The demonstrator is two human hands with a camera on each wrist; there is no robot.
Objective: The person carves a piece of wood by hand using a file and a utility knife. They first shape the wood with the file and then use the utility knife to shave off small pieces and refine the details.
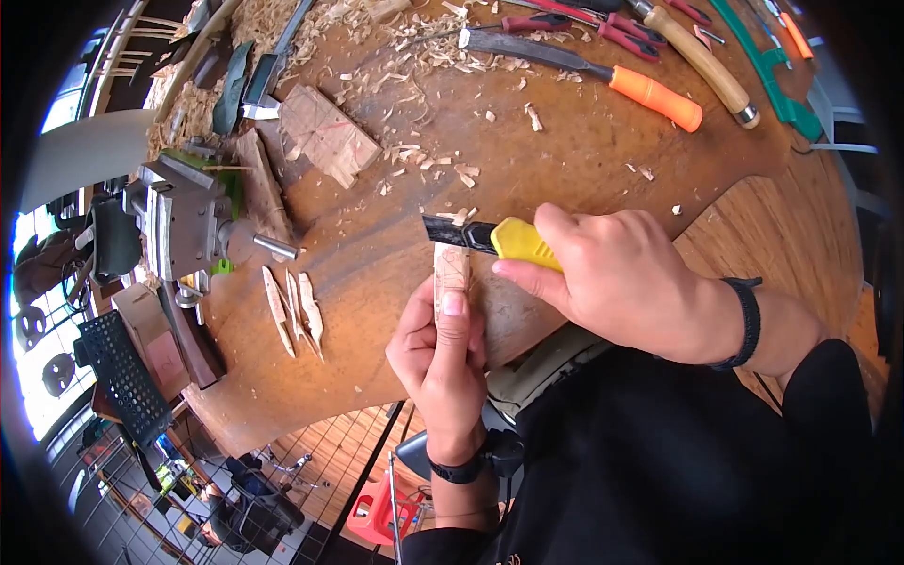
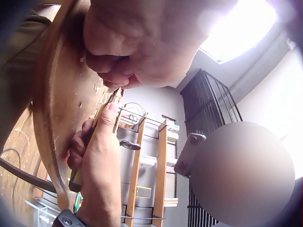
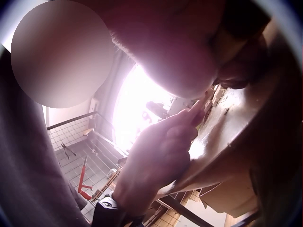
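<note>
My right hand [image 1: 631, 273] grips a yellow utility knife [image 1: 524, 244], its dark blade lying across the upper end of a small piece of wood [image 1: 452, 270]. My left hand [image 1: 441, 353] holds that wood upright, thumb flat on its face and fingers curled behind. Pencil-like lines mark the wood. In the left wrist view the right hand [image 2: 102, 161] is wrapped round the knife, beyond the large, near left hand [image 2: 142, 42]. The right wrist view shows the left hand [image 3: 161, 151] pinching the wood, whose tip is partly hidden by the right hand [image 3: 165, 61].
Thin carved wood pieces [image 1: 307, 311] lie left of my hands, near a metal vise [image 1: 179, 217]. A flat wood block [image 1: 328, 135] and scattered shavings [image 1: 405, 94] are farther back. An orange-handled chisel [image 1: 654, 97], a wooden-handled tool [image 1: 706, 66] and red-handled tools [image 1: 633, 36] lie at the back right.
</note>
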